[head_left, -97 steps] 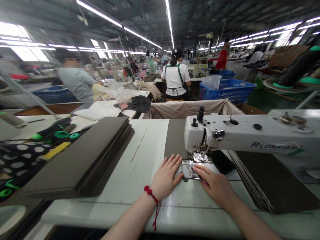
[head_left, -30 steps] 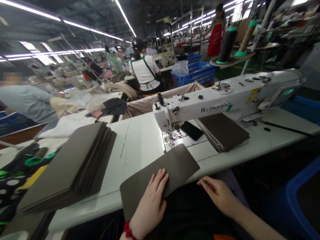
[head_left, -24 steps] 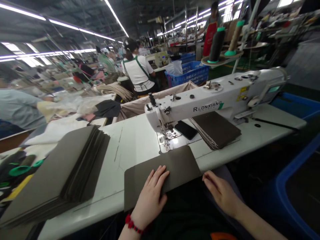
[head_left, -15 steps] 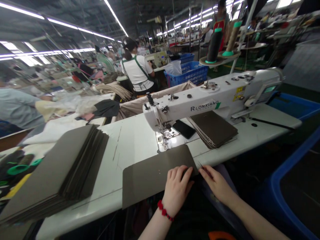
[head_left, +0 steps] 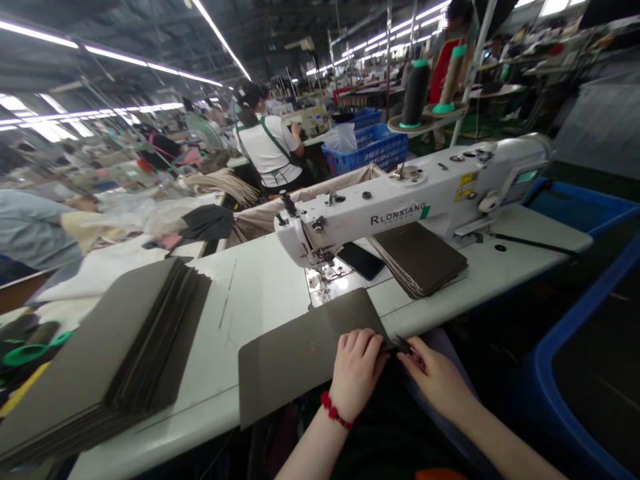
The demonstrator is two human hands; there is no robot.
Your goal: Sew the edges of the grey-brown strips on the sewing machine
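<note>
The thin, light, fairly stiff dark panel (head_left: 300, 370) lies at six o'clock from the presser foot (head_left: 316, 280), easiest held by its near edge; the left hand (head_left: 357, 373) presses it, fingers together; the right hand (head_left: 435, 383) pinches a small dark item (head_left: 403, 344)

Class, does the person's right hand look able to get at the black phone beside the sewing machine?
Probably yes: the right hand is at the table's front edge, and only bare tabletop lies between it and the phone.

Left hand (head_left: 357, 373) rests beside right hand (head_left: 436, 381).
</note>
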